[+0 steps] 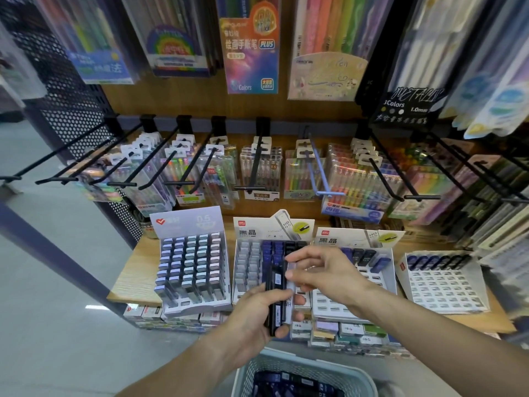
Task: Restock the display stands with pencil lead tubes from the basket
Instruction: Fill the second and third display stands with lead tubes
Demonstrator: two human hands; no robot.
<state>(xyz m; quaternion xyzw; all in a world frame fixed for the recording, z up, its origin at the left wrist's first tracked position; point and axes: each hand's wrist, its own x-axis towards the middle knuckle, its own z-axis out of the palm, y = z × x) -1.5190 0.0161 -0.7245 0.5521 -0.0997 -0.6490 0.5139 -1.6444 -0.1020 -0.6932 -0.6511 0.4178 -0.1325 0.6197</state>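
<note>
My left hand grips a bundle of dark pencil lead tubes upright in front of the shelf. My right hand pinches one pale tube at the right side of that bundle. Behind them stands a white display stand partly filled with grey, blue and black tubes. To its right, a second stand has a few tubes in its back row, and a third stand has one dark row. A pale basket with dark tubes inside sits at the bottom.
A full stand of pastel tubes occupies the left of the wooden shelf. Black hooks with hanging pen packs jut out above the stands. Boxed stock lies on the lower shelf. A perforated metal panel borders the left.
</note>
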